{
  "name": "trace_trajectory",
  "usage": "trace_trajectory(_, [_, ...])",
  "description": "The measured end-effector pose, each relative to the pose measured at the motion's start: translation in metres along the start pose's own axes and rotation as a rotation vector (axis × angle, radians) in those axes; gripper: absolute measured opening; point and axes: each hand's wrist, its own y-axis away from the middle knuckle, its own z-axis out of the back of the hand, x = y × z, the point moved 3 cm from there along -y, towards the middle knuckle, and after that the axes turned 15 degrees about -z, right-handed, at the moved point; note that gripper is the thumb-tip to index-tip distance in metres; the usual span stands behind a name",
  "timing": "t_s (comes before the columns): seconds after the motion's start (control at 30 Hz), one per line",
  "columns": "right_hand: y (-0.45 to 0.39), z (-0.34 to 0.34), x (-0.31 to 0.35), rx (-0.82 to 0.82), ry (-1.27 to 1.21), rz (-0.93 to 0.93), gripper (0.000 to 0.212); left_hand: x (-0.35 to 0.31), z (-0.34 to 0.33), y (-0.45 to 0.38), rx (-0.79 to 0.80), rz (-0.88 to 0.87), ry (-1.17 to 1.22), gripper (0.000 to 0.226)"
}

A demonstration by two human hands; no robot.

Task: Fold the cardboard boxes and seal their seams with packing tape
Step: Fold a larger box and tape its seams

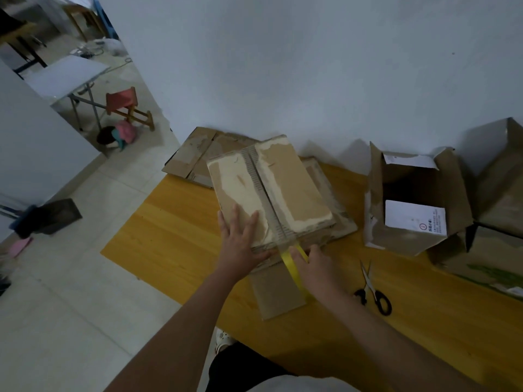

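At the wooden table (175, 244), you have one cardboard box (271, 190) folded shut and lying flap-side up, its centre seam running from the far edge toward you. Your left hand (240, 239) lies flat on the near-left flap, fingers straight and spread, pressing it down. Your right hand (314, 264) sits just beside the near end of the seam, fingers curled round a roll of tape (294, 264) with a yellow rim (the tape itself looks clear, so how far it already runs along the seam cannot be told from here).

By the look of things, this box is folded and its taping is under way at the near edge, not yet cut free; the scissors (373, 292) lie closed on the table to your right, untouched. The box rests on flattened cardboard (280, 292), and more flat pieces (192, 157) are stacked against the wall behind it, which suggests several boxes are yet to be folded. To your right stands an open box (416, 199), flaps up, a white label inside, and a larger carton (498, 193) beyond it at the frame's edge; neither shows a sealed top seam. On that evidence, you are early to midway through the job.
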Motion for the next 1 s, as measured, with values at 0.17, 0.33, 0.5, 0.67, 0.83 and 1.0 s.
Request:
trace_trajectory(0.17, [-0.005, -0.002, -0.005, 0.034, 0.015, -0.043, 0.058, 0.001, 0.0, 0.0, 0.004, 0.005, -0.016, 0.101])
trace_trajectory(0.33, [-0.011, -0.008, -0.006, 0.106, -0.023, -0.092, 0.064, 0.004, -0.004, 0.001, 0.021, -0.047, -0.062, 0.101])
trace_trajectory(0.5, [-0.025, -0.011, -0.009, 0.178, -0.036, -0.132, 0.066, 0.004, 0.018, -0.001, 0.083, -0.031, -0.038, 0.109])
trace_trajectory(0.67, [-0.032, -0.017, -0.009, 0.215, -0.098, -0.152, 0.04, 0.019, 0.04, -0.068, 0.093, -0.121, -0.114, 0.099])
trace_trajectory(0.83, [-0.037, -0.018, -0.011, 0.242, -0.136, -0.136, 0.046, 0.038, 0.035, -0.14, 0.254, -0.08, -0.099, 0.071])
trace_trajectory(1.0, [-0.04, -0.016, -0.007, 0.232, -0.198, -0.118, 0.05, 0.014, 0.016, -0.115, 0.308, -0.151, -0.094, 0.074])
